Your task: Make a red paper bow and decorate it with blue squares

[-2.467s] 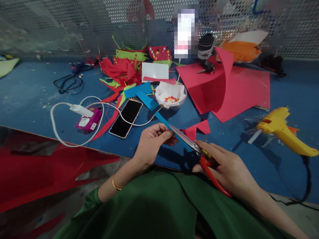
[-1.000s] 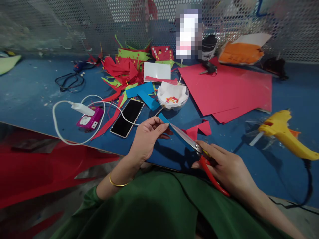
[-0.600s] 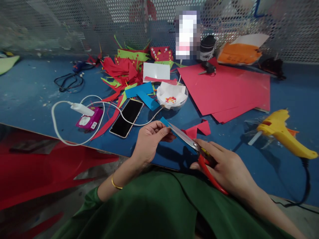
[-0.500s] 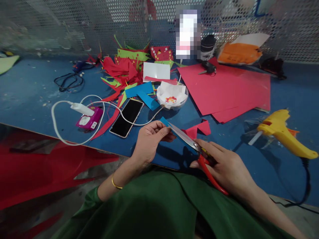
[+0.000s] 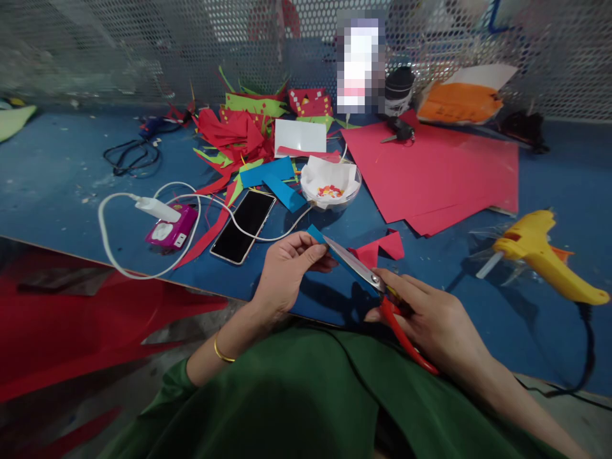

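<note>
A big blue table [image 5: 52, 185] with tiny specks on top. Behind it, a grey wall [image 5: 143, 51] full of little holes. Below the table at the left, a big red thing [image 5: 71, 328] over a grey floor [image 5: 198, 322]. Near the wall, a bright patch [image 5: 361, 64], too blurry to make out, and an orange packet [image 5: 459, 103]. On the table: a purple plug box [image 5: 178, 231] with a white wire [image 5: 102, 226] looped around, a black phone [image 5: 243, 226], a heap of red and green paper [image 5: 234, 131], a clear bowl [image 5: 354, 192] with white paper [image 5: 329, 169] and tiny red and orange bits [image 5: 329, 191] inside, big red sheets [image 5: 430, 172] with a key [image 5: 401, 131] on top, and a yellow glue gun [image 5: 535, 242]. Pinched in the left hand [image 5: 284, 271], a strip of blue paper [image 5: 314, 233], low over the near side of the table. Gripped in the right hand [image 5: 437, 312], scissors [image 5: 375, 279] with red handles, blades along the same strip.
</note>
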`<state>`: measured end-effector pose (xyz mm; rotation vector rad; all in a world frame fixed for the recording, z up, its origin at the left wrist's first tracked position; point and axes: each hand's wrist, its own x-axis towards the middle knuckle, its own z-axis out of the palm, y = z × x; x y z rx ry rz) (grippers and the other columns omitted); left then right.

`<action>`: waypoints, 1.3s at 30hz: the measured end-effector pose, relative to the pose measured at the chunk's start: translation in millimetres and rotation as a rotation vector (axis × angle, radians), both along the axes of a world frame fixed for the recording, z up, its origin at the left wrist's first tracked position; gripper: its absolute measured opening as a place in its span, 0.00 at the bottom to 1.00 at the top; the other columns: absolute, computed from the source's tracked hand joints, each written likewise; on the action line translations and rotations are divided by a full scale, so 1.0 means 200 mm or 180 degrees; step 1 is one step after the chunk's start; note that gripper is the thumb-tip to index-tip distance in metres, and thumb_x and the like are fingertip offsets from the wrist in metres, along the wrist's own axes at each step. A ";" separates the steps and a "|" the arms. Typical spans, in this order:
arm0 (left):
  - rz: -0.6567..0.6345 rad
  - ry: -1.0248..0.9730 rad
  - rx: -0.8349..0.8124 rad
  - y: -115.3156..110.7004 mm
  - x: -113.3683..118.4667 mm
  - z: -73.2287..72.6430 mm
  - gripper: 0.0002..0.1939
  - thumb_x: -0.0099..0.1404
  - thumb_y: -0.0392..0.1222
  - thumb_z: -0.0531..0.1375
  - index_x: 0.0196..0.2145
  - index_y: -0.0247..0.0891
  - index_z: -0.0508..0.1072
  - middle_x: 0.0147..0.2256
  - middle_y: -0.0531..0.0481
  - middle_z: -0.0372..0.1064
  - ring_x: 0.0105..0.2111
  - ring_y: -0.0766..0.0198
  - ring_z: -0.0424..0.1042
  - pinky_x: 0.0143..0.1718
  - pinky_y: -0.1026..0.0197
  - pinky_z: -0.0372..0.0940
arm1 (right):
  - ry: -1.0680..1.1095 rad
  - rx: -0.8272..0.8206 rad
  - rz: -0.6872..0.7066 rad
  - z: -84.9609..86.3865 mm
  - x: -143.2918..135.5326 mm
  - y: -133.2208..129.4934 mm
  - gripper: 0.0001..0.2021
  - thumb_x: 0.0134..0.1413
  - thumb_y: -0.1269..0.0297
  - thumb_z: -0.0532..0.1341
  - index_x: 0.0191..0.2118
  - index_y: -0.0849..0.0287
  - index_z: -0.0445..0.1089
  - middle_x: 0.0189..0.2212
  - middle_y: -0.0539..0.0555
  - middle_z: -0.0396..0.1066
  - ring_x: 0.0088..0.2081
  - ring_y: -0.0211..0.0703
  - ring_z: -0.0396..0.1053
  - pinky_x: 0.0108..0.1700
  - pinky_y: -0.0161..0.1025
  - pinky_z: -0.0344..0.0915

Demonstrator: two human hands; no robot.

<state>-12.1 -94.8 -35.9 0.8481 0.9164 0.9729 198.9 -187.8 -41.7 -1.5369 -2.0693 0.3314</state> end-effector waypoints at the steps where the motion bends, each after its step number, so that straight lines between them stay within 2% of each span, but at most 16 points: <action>1: -0.0009 0.0012 0.0003 0.00 0.00 0.00 0.10 0.56 0.40 0.71 0.26 0.36 0.73 0.22 0.53 0.76 0.24 0.66 0.77 0.28 0.67 0.72 | 0.0029 -0.0002 0.0005 0.00 0.00 0.00 0.21 0.66 0.50 0.57 0.51 0.64 0.73 0.29 0.53 0.76 0.27 0.43 0.77 0.27 0.36 0.72; 11: -0.0088 0.0195 0.0017 -0.02 0.00 0.00 0.13 0.54 0.45 0.72 0.28 0.36 0.74 0.22 0.53 0.75 0.24 0.65 0.76 0.30 0.63 0.73 | 0.0041 -0.0269 0.0000 0.01 0.00 0.00 0.23 0.64 0.49 0.58 0.55 0.60 0.70 0.37 0.58 0.79 0.32 0.48 0.79 0.31 0.40 0.74; 20: -0.0096 0.0229 -0.0015 -0.02 0.00 -0.01 0.11 0.55 0.43 0.71 0.28 0.36 0.73 0.22 0.53 0.75 0.24 0.64 0.76 0.31 0.61 0.74 | 0.0115 -0.0222 -0.0012 -0.01 0.00 0.00 0.22 0.64 0.48 0.58 0.52 0.61 0.73 0.31 0.55 0.77 0.29 0.45 0.77 0.30 0.37 0.73; 30: -0.0099 0.0193 -0.0025 0.02 -0.02 -0.01 0.12 0.56 0.45 0.71 0.29 0.36 0.73 0.25 0.53 0.75 0.28 0.63 0.79 0.28 0.66 0.72 | 0.0074 -0.0231 -0.0102 -0.02 0.00 0.02 0.18 0.64 0.52 0.59 0.52 0.56 0.74 0.34 0.55 0.80 0.31 0.46 0.79 0.30 0.37 0.74; 34: 0.0051 0.0159 0.0035 0.04 -0.02 0.00 0.11 0.56 0.44 0.71 0.30 0.37 0.74 0.24 0.55 0.74 0.26 0.66 0.77 0.27 0.67 0.72 | 0.0061 -0.0205 -0.0093 -0.02 0.00 0.02 0.18 0.63 0.52 0.60 0.52 0.57 0.74 0.35 0.56 0.80 0.31 0.47 0.79 0.30 0.38 0.74; 39: 0.0047 0.0260 0.0114 0.04 -0.03 0.00 0.13 0.56 0.46 0.71 0.31 0.37 0.74 0.24 0.54 0.74 0.25 0.66 0.76 0.29 0.64 0.73 | 0.0153 -0.0223 -0.0072 -0.01 -0.01 0.02 0.19 0.64 0.51 0.59 0.53 0.57 0.73 0.35 0.56 0.80 0.31 0.46 0.78 0.30 0.38 0.74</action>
